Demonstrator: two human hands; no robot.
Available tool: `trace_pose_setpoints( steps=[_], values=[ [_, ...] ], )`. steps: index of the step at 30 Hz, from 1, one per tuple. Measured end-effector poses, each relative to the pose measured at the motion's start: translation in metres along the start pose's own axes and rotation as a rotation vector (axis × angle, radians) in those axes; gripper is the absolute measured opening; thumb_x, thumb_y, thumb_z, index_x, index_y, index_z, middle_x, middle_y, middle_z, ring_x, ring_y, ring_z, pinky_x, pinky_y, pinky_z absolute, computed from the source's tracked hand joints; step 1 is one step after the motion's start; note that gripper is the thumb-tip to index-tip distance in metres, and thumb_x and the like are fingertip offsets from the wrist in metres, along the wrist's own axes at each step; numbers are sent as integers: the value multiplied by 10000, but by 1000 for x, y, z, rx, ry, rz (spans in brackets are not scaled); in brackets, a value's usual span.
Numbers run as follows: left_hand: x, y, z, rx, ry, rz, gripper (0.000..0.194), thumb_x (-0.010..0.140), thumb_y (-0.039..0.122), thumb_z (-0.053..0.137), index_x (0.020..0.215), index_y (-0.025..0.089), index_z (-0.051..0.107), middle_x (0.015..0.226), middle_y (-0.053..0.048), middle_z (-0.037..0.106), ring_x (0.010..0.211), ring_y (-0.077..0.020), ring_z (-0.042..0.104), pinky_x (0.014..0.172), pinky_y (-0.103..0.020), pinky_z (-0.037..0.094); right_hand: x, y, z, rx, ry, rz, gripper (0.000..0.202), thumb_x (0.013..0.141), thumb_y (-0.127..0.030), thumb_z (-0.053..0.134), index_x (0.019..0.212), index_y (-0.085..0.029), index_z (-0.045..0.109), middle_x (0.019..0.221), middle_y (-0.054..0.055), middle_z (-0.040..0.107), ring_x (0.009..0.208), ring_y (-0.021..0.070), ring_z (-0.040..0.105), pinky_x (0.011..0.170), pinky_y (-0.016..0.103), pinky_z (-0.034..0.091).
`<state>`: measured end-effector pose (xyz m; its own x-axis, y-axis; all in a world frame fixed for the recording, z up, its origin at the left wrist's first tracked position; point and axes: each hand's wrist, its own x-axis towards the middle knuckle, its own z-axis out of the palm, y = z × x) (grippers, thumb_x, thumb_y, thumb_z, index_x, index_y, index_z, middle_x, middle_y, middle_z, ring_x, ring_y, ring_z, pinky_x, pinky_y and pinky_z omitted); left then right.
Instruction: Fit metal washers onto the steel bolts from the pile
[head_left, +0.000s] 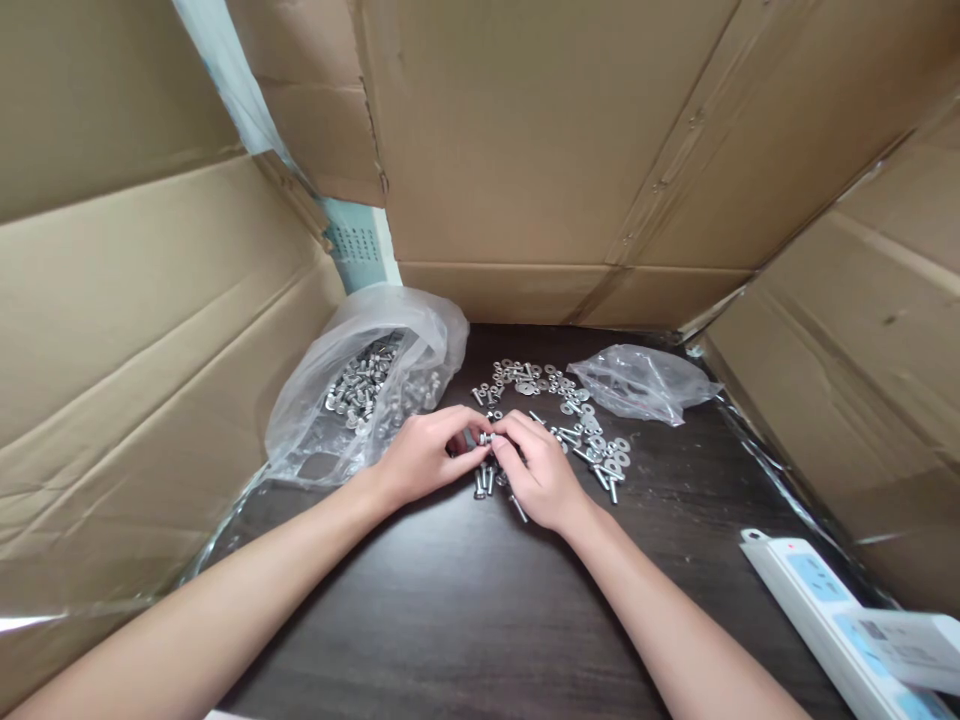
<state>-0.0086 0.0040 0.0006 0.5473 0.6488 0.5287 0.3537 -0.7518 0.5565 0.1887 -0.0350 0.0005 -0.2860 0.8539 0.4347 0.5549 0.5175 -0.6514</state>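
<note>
The left hand and the right hand met over the dark brown wood-grain counter, the fingers of both closed in a pinch on a small silver metal fastener held between them. Just below the fingertips lay several silver bolts with threaded shanks. Beyond and to the right of the hands spread a loose scatter of flat round silver washers, nuts and bolts. A large translucent plastic bag, its mouth open, stood near the left hand with many silver metal fasteners inside. A smaller clear plastic bag lay crumpled behind the scatter. A white power strip with blue socket panels rested at the right, well apart from the hands; brown cardboard panels walled the counter.
</note>
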Motion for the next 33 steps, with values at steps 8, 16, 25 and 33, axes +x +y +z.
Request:
trace_pose_setpoints(
  steps=[8, 16, 25, 33],
  values=[
    [1, 2, -1, -5, -3, 2, 115, 927, 211, 671, 1040, 190, 672, 902, 1, 729, 637, -92, 655, 636, -207, 532, 1, 1, 1, -8, 0, -17, 207, 1035, -215, 438, 891, -209, 586, 867, 40, 626, 813, 193, 585, 754, 336, 423],
    [1, 2, -1, -2, 4, 19, 119, 925, 209, 676, 1042, 190, 672, 897, 0, 727, 640, -95, 654, 638, -209, 529, 1, 1, 1, -15, -9, -10, 242, 1048, -232, 414, 850, -216, 552, 846, 39, 618, 807, 194, 580, 747, 345, 420],
    [0, 1, -1, 7, -3, 34, 107, 942, 225, 671, 1042, 187, 675, 878, 6, 711, 659, -97, 652, 659, -210, 525, 1, -1, 0, 3, -21, -6, 235, 1042, -231, 422, 851, -214, 559, 838, 35, 608, 797, 193, 577, 746, 343, 420],
    [0, 0, -1, 5, -1, 23, 105, 954, 232, 668, 1049, 188, 669, 911, -3, 721, 669, -101, 652, 668, -217, 535, 0, -1, -1, 5, -28, 17, 150, 1010, -205, 470, 946, -208, 606, 898, 42, 620, 841, 205, 592, 780, 357, 446]
  ],
)
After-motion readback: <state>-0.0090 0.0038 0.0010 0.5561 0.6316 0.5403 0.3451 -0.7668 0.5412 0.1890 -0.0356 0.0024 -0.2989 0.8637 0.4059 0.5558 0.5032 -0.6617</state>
